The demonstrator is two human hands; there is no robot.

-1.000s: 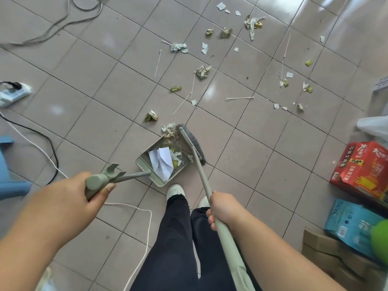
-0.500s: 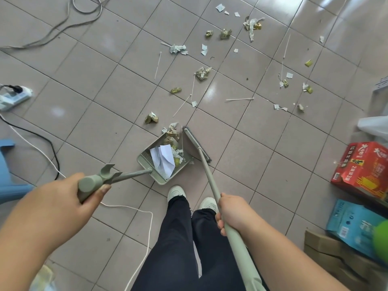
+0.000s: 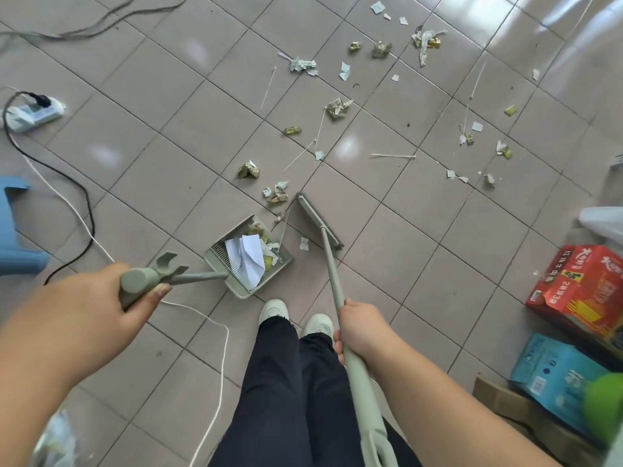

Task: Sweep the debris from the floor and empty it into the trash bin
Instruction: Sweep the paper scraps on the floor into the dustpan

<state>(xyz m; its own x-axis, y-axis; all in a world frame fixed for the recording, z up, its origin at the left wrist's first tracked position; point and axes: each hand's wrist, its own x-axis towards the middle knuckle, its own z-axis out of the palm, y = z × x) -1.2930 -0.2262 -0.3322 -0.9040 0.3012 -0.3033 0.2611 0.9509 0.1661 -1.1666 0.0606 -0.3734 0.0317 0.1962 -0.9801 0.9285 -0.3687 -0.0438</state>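
Tiled floor [image 3: 141,183]: wrapper clump [image 3: 278,193] ahead of both hands, beside broom head [image 3: 318,220]; right hand [image 3: 362,326] clasps broom, left hand [image 3: 91,308] clasps dustpan handle [image 3: 188,278].

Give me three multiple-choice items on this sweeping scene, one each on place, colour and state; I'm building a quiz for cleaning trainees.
1. Where does the folded white paper sheet lie?
A. In the grey-green plastic dustpan
B. On the red cardboard box
C. Under the blue stool

2. What colour is the cardboard box at the right edge, beyond the blue one?
A. Yellow
B. Red
C. Black

3. What is the right hand doing?
A. Hanging free
B. Lifting a cable
C. Closed on the pale green broom handle

Answers: 1 A, the sheet sits inside the pan's walls. 2 B, its faces are red with printed text. 3 C, the fingers wrap the pole, while the left hand holds the dustpan's grip.
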